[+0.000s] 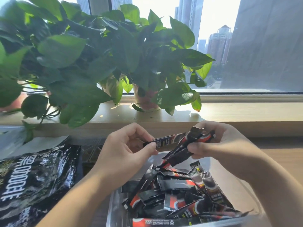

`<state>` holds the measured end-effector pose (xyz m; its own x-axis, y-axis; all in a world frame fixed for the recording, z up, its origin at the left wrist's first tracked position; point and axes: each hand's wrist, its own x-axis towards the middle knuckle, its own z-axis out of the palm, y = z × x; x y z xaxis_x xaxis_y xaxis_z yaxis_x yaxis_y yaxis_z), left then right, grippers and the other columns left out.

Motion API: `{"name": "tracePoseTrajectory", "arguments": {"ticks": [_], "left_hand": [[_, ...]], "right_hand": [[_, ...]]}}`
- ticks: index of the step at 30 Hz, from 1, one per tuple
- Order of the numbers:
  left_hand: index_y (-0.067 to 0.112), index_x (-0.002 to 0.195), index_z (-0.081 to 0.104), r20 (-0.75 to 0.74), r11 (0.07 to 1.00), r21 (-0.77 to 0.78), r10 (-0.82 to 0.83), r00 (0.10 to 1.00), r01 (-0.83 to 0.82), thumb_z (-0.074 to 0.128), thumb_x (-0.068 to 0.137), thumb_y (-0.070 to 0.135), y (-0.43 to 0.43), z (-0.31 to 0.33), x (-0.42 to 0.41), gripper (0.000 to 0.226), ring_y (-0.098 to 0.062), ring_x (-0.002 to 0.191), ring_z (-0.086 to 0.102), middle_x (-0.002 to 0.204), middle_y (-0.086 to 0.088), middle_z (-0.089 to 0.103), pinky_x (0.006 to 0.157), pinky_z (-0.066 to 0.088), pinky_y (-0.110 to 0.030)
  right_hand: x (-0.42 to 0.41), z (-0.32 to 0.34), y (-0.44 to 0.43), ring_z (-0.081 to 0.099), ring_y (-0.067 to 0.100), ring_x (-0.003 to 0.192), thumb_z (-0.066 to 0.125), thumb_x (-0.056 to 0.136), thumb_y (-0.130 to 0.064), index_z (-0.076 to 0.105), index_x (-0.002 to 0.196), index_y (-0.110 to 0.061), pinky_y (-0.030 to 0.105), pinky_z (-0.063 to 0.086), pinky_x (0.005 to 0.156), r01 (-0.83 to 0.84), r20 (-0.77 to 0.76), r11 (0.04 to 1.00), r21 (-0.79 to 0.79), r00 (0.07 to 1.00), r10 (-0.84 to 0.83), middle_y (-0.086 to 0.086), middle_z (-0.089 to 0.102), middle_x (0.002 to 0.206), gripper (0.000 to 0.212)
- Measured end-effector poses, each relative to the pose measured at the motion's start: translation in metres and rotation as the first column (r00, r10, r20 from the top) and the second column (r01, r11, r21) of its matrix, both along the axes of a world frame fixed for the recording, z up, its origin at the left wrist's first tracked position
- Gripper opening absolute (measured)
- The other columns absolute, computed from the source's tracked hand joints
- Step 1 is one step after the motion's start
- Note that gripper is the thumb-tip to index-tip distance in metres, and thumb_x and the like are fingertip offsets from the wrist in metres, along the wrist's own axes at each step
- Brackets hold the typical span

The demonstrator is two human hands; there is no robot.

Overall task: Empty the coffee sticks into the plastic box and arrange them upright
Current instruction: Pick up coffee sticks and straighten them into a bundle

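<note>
- Coffee sticks (177,194) lie jumbled every which way in the clear plastic box (110,208) just below my hands, none upright.
- Left hand (126,149): thumb and forefinger pinch the near end of a single stick (165,140), the other fingers loosely curled; that stick runs across towards my right hand.
- Right hand (218,143): fingers curled round a small bunch of sticks (185,149), tilted, lower ends pointing down at the box.
- I cannot tell whether the single stick touches the bunch.
- Black coffee bag (36,181) lies flat to the left, beside the box.
- Leafy potted plants (98,54) stand on the windowsill (246,112) beyond.
</note>
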<state>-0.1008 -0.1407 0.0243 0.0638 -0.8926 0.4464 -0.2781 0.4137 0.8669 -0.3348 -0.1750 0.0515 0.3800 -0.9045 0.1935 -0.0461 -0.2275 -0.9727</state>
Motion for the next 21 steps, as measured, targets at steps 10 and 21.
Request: {"name": "tracePoseTrajectory", "arguments": {"ticks": [10, 21], "left_hand": [[0.007, 0.080, 0.066, -0.084, 0.988, 0.058, -0.137, 0.987, 0.143, 0.076, 0.084, 0.002, 0.003, 0.008, 0.004, 0.012, -0.024, 0.084, 0.073, 0.091, -0.010, 0.077, 0.083, 0.060, -0.046], [0.021, 0.077, 0.073, -0.226, 0.957, 0.158, -0.203, 0.953, 0.242, 0.079, 0.074, 0.016, 0.006, 0.011, 0.009, 0.008, -0.016, 0.079, 0.069, 0.096, -0.007, 0.077, 0.070, 0.054, -0.024]], "right_hand": [[0.003, -0.006, 0.003, 0.074, 0.030, 0.077, 0.083, 0.067, 0.004, 0.068, 0.070, -0.004, 0.028, 0.061, 0.064, -0.105, 0.124, 0.994, 0.013, 0.987, 0.102, 0.022, 0.074, 0.091, 0.017], [0.006, -0.008, 0.001, 0.074, 0.036, 0.081, 0.102, 0.041, -0.032, 0.056, 0.072, 0.003, 0.032, 0.061, 0.065, -0.142, 0.289, 0.990, 0.026, 0.949, 0.129, 0.022, 0.074, 0.092, 0.065]]}}
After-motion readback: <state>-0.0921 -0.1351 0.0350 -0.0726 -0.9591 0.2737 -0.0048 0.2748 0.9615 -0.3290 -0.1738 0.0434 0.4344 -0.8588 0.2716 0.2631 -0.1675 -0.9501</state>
